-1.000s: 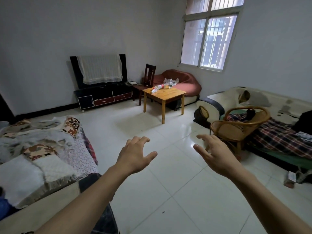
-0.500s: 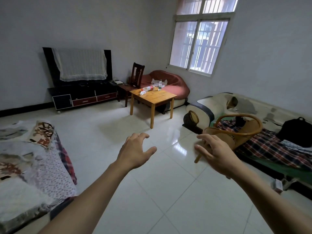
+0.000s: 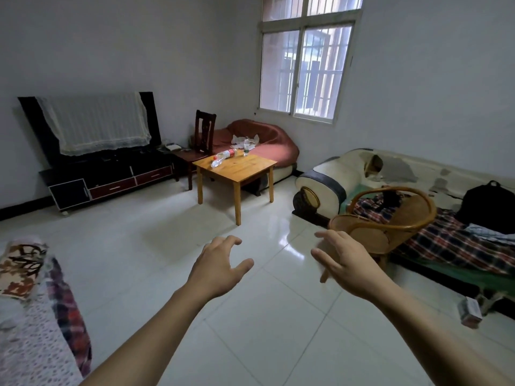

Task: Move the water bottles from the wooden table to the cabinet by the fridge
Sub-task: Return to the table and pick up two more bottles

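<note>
Both hands, left (image 3: 220, 270) and right (image 3: 347, 267), hang empty with fingers loosely spread, well short of the worktop (image 3: 237, 167) ahead. Two bottles counted: one lying (image 3: 223, 157), long axis slanting right and away, and one upright (image 3: 246, 147), apparently at the far edge. Neither hand is clearly nearer.

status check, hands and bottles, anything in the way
Left hand and right hand open, empty. Two bottles on wooden table, untouched. Floor path open; rattan chair off right.
</note>
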Available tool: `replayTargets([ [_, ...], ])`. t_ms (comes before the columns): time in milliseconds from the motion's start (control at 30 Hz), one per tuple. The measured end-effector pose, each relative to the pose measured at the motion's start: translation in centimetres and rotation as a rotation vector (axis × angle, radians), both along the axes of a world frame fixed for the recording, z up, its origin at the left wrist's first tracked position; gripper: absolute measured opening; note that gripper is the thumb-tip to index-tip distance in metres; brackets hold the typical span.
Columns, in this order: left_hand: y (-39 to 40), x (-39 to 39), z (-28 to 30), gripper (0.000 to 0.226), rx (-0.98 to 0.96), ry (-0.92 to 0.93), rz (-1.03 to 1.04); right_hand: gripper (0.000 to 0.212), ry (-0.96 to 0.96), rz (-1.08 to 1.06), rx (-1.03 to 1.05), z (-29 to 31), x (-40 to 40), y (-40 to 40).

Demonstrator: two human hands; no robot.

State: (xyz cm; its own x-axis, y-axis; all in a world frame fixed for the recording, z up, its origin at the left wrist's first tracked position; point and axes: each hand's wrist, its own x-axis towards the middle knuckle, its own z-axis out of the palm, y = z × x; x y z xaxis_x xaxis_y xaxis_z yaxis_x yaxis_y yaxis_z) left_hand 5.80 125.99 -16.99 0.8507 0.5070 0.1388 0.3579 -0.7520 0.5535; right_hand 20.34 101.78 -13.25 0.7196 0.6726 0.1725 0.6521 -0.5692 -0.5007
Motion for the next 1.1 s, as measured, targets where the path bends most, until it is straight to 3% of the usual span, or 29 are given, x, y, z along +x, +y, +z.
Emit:
replayTargets([
  [333,5.5,17.1,3.0,0.053,0.053,0.005,0.024,0.054,-0.021,0.009,0.078,1.2,17.8,6.8],
  [1100,30.1,45.2,-1.4,0.048,-0.092,0.027,0.011,0.052,-0.117,0.009,-0.048,0.0,43.0,31.1],
])
